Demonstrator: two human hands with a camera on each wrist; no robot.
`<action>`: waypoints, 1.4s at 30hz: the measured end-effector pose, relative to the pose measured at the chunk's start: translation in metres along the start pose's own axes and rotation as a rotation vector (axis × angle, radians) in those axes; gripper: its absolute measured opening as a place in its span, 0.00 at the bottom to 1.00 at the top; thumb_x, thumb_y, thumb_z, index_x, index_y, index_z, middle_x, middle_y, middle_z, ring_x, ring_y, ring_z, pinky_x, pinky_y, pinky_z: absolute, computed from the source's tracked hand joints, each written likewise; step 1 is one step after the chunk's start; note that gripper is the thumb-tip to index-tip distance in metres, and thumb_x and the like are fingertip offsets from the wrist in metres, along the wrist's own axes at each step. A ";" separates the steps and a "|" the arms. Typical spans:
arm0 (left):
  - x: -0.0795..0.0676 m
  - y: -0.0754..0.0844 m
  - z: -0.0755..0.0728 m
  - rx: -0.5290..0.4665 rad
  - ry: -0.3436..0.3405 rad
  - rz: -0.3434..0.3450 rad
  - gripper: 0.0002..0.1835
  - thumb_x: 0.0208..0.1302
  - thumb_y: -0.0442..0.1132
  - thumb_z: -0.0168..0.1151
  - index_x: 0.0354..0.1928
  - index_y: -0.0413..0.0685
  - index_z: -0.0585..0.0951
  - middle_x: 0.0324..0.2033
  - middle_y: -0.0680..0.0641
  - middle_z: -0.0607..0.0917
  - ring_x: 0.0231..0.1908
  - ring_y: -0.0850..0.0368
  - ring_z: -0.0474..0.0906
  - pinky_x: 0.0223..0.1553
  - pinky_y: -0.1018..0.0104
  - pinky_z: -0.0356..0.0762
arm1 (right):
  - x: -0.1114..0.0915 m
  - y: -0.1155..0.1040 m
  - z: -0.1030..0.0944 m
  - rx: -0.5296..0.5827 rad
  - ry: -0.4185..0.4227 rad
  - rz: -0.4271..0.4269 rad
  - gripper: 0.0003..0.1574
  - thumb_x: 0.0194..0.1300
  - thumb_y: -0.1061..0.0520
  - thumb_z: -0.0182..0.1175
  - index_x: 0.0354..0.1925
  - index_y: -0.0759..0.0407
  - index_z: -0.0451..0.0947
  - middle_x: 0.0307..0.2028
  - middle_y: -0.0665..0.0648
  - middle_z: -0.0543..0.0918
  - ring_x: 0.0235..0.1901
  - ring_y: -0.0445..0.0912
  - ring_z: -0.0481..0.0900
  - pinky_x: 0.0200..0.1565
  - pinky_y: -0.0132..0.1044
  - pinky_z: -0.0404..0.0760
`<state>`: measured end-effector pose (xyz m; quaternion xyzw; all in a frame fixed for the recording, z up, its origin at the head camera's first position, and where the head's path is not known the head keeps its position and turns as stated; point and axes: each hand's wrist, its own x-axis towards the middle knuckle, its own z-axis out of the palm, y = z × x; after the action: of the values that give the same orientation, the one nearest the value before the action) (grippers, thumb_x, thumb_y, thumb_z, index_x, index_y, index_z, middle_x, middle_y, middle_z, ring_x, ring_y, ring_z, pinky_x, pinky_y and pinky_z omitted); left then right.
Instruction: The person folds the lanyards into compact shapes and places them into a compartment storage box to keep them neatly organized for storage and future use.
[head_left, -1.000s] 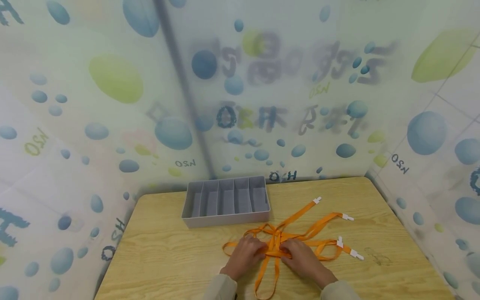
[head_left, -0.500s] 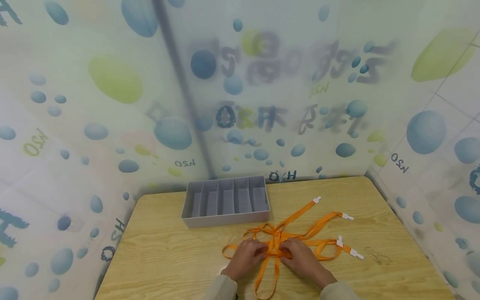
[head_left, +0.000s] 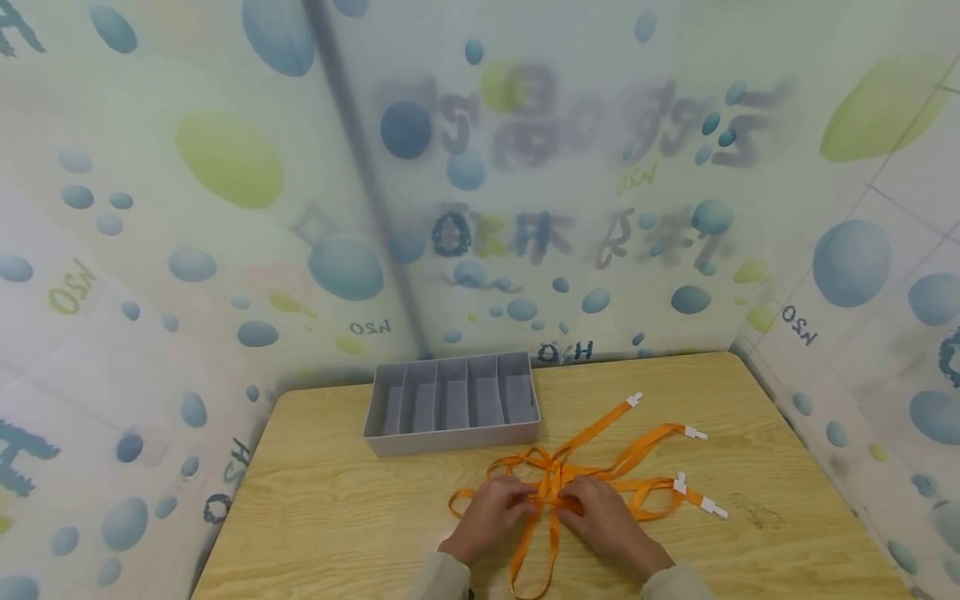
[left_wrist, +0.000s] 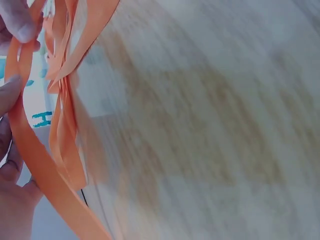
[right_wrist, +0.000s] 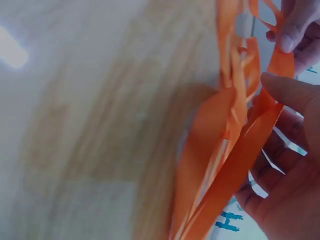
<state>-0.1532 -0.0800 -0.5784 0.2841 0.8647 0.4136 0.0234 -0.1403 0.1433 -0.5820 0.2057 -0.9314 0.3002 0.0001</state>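
Note:
Orange lanyards (head_left: pixel 549 479) lie crossed in a tangle on the table, with white plastic clips (head_left: pixel 695 434) at their right-hand ends. My left hand (head_left: pixel 491 510) pinches an orange strap (left_wrist: pixel 37 150) between thumb and fingers on the left of the tangle. Close beside it, my right hand (head_left: pixel 600 512) pinches the strap (right_wrist: pixel 257 135) on the right, thumb on top. A short stretch of strap runs between both hands. One loop hangs toward the table's front between the wrists. The fingers partly hide how the straps cross.
A grey tray (head_left: pixel 457 437) with several long compartments stands behind the lanyards, near the back edge of the wooden table (head_left: pixel 337 508). A patterned curtain (head_left: pixel 480 275) with blue and green spots surrounds the table at the back and sides.
Both hands stay almost in place. The strap between them has shifted and looks narrower, and the small loop left of the left hand has moved slightly right.

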 end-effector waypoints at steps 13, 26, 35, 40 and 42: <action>0.004 0.007 -0.015 0.306 0.189 0.212 0.09 0.53 0.35 0.76 0.38 0.47 0.89 0.33 0.54 0.86 0.38 0.59 0.80 0.46 0.59 0.76 | 0.006 -0.007 -0.021 0.356 -0.078 -0.014 0.12 0.70 0.52 0.62 0.36 0.58 0.87 0.34 0.50 0.87 0.35 0.38 0.81 0.38 0.36 0.80; 0.012 0.017 -0.033 0.164 0.183 0.129 0.03 0.58 0.34 0.72 0.34 0.48 0.88 0.32 0.55 0.85 0.37 0.60 0.78 0.43 0.63 0.76 | 0.007 -0.013 -0.028 0.560 -0.040 -0.073 0.08 0.72 0.61 0.58 0.37 0.64 0.82 0.32 0.54 0.84 0.33 0.36 0.77 0.38 0.33 0.78; 0.016 0.025 -0.044 0.075 0.181 0.136 0.03 0.58 0.33 0.71 0.34 0.45 0.88 0.32 0.54 0.85 0.37 0.60 0.76 0.40 0.66 0.75 | 0.009 -0.015 -0.033 0.721 -0.136 -0.047 0.13 0.74 0.60 0.55 0.38 0.70 0.81 0.36 0.65 0.84 0.36 0.41 0.80 0.40 0.33 0.80; 0.017 0.028 -0.047 0.044 0.178 0.111 0.03 0.59 0.34 0.71 0.35 0.44 0.88 0.32 0.55 0.84 0.36 0.61 0.75 0.39 0.66 0.76 | 0.009 -0.021 -0.034 0.710 -0.126 -0.017 0.10 0.72 0.59 0.59 0.36 0.64 0.82 0.44 0.69 0.83 0.43 0.42 0.82 0.47 0.33 0.80; 0.017 0.029 -0.047 0.029 0.181 0.102 0.03 0.59 0.34 0.71 0.35 0.44 0.88 0.31 0.56 0.83 0.36 0.62 0.75 0.39 0.66 0.76 | 0.008 -0.025 -0.034 0.702 -0.113 -0.016 0.09 0.71 0.59 0.61 0.34 0.62 0.82 0.45 0.69 0.84 0.45 0.44 0.82 0.48 0.33 0.79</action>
<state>-0.1667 -0.0903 -0.5229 0.2897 0.8534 0.4259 -0.0801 -0.1423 0.1409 -0.5396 0.2166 -0.7685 0.5901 -0.1197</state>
